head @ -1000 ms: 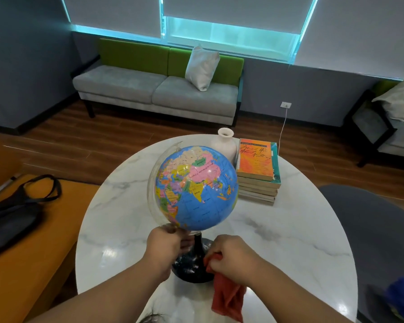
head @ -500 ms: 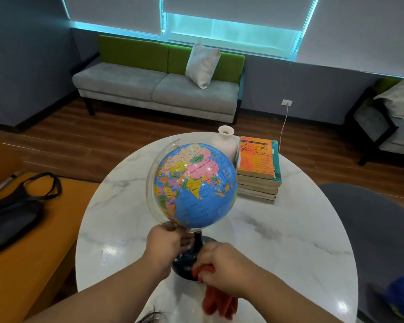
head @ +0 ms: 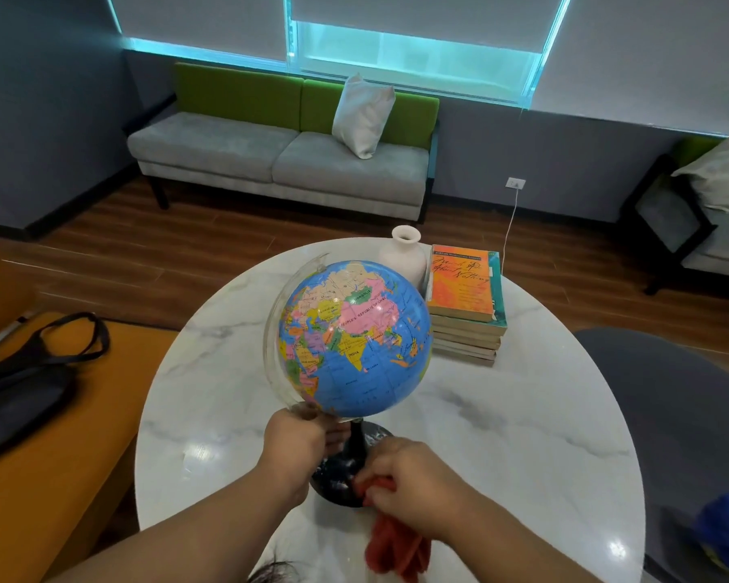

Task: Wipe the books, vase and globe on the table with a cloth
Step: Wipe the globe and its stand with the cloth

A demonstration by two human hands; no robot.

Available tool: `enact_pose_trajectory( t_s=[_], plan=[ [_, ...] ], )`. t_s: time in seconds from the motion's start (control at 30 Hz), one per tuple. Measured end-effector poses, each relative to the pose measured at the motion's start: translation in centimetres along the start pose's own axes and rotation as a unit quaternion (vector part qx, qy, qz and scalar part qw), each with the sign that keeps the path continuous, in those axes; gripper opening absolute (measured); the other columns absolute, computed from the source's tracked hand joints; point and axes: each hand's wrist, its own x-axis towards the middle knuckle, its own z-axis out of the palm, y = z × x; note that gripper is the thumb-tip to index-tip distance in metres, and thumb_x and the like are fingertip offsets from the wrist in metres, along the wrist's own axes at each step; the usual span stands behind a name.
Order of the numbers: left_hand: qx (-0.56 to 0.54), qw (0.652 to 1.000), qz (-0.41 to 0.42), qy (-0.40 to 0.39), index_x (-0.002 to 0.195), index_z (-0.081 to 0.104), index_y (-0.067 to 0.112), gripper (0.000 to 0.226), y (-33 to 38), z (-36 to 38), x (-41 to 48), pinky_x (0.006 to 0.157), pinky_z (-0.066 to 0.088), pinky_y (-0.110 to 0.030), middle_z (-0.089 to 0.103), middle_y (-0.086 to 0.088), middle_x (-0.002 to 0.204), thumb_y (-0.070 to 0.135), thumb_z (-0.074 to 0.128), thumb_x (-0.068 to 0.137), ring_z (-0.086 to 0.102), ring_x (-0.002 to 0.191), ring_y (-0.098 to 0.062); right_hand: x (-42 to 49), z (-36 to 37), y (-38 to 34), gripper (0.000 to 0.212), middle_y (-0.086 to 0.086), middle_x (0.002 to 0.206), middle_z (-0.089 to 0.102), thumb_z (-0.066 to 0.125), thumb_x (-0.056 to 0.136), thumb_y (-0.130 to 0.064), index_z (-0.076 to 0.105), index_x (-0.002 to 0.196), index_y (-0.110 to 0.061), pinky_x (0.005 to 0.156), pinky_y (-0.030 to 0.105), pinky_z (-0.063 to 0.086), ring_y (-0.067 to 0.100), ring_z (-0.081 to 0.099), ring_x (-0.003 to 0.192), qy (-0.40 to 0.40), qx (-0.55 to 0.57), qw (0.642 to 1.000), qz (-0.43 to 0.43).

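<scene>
A colourful globe (head: 354,338) on a black stand stands near the front of the round marble table (head: 522,435). My left hand (head: 299,439) grips the clear arc and stem just under the ball. My right hand (head: 405,481) holds a red cloth (head: 396,544) bunched against the black base (head: 337,477), with most of the cloth hanging below my wrist. Behind the globe stands a white vase (head: 405,256). To its right lies a stack of several books (head: 466,300) with an orange cover on top.
An orange bench with a black bag (head: 22,385) sits left of the table. A dark grey chair (head: 670,414) is at the right, with a blue object (head: 724,532) on it. A grey and green sofa (head: 283,157) stands by the far wall.
My right hand slid the red cloth left and down the stand onto the base. The globe has turned slightly, and my left hand kept its grip.
</scene>
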Motion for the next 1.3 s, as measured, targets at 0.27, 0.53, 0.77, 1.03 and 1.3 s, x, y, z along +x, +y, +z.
enact_pose_trajectory(
  t_s=[0.27,0.53,0.77,1.03,1.3],
  plan=[
    [0.0,1.0,0.0,-0.003,0.092,0.063,0.002,0.013,-0.1,-0.2,0.4,0.064,0.057,-0.031,0.073,-0.017,0.077,-0.008,0.057,0.087,0.07,0.075,-0.032,-1.0,0.5,1.2,0.026,-0.011,0.106,0.057,0.061,0.082,-0.02,0.074,0.104,-0.026,0.093,0.017,0.042,0.006,0.056,0.1,0.018,0.016,1.0,0.003],
    [0.001,1.0,0.0,-0.018,0.088,0.062,0.007,0.016,0.2,-0.4,0.1,0.072,0.057,-0.037,0.072,-0.022,0.083,-0.008,0.056,0.089,0.069,0.081,-0.034,-0.3,-0.8,3.1,0.024,-0.016,0.092,0.054,0.059,0.081,-0.011,0.07,0.083,-0.032,0.08,0.009,0.044,0.005,0.061,0.086,0.088,0.054,0.989,0.105],
    [0.011,1.0,-0.001,-0.026,0.095,0.063,0.002,0.015,0.1,-0.9,0.3,0.067,0.057,-0.034,0.072,-0.023,0.084,-0.009,0.057,0.088,0.07,0.079,-0.034,0.9,-0.6,2.6,0.034,-0.003,0.108,0.063,0.056,0.075,-0.027,0.075,0.104,-0.027,0.094,0.021,0.044,0.012,0.06,0.101,0.026,0.029,0.999,0.036],
    [0.019,0.998,-0.012,-0.05,0.096,0.062,0.0,0.012,0.4,-1.4,0.4,0.061,0.057,-0.029,0.073,-0.019,0.078,-0.007,0.058,0.087,0.071,0.073,-0.029,1.5,-0.6,2.8,0.035,-0.004,0.107,0.062,0.057,0.075,-0.026,0.075,0.104,-0.024,0.091,0.019,0.045,0.011,0.058,0.1,0.0,0.015,0.999,0.05],
    [0.051,0.997,-0.012,-0.061,0.099,0.062,-0.001,0.009,0.6,-1.8,0.6,0.06,0.057,-0.028,0.073,-0.023,0.084,0.0,0.058,0.091,0.071,0.075,-0.03,2.7,-1.5,3.2,0.022,-0.01,0.096,0.061,0.062,0.083,-0.017,0.076,0.098,-0.024,0.087,0.015,0.044,0.01,0.06,0.096,0.081,0.024,0.994,0.074]
  ],
)
